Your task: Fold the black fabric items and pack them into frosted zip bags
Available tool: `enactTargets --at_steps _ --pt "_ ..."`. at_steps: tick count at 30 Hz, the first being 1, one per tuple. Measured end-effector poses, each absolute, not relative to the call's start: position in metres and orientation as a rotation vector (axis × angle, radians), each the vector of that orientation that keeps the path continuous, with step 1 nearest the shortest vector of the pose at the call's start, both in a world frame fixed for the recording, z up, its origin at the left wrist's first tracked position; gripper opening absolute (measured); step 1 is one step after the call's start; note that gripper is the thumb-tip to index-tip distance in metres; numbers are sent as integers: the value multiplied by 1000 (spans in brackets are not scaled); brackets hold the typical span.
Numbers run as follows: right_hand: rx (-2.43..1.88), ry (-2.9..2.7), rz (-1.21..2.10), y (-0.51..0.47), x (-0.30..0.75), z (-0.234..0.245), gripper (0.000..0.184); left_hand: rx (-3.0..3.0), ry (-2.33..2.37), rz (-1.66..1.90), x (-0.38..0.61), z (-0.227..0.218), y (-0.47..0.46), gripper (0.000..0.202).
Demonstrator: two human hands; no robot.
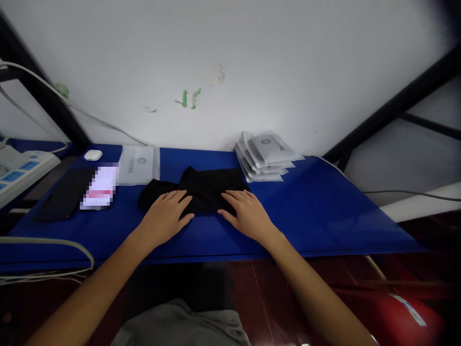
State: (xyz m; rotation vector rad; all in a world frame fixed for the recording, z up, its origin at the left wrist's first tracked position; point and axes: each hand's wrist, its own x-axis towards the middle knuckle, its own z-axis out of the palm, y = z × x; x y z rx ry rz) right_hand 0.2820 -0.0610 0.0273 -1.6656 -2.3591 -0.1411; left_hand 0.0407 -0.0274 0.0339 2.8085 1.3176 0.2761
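Observation:
A black piece of folded cloth (212,185) lies on the blue tabletop (309,216) in front of me; its exact kind does not show. My left hand (167,214) rests palm down on its left part, fingers stretched out and thumb pointing right. On the right part lies my right hand (245,211), also flat with its fingers extended. Neither hand grips the cloth. Just behind its right end is a stack of several frosted zip bags (268,154) with grey print. A single flat bag (139,166) of the same sort lies behind its left end.
At the left are a black phone (66,192), another device with a blurred-out screen (101,185), a white earbud case (93,155) and a power strip (27,170). Loose cables (54,242) hang at the front left edge. A white wall (230,96) stands behind the table.

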Motion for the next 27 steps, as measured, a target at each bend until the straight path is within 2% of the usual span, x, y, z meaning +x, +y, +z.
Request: enactTargets --at_steps 3,9,13,16,22,27 --pt "-1714 -2420 -108 -61 288 22 52 2761 1334 156 37 29 -26 53" --pt "-1710 -2446 -149 -54 296 18 35 2739 1368 140 35 24 -19 43" --pt "-1729 -2481 -164 -50 298 19 41 2799 1416 90 36 25 -17 56" --pt "-1740 -2475 -110 -51 299 21 40 2842 1468 40 36 29 -19 53" --pt "-1725 -2383 267 -73 299 42 34 2778 1449 -92 28 54 -40 42" --pt "-1611 -2224 714 -80 309 72 30 2591 1294 31 9 82 -41 44"
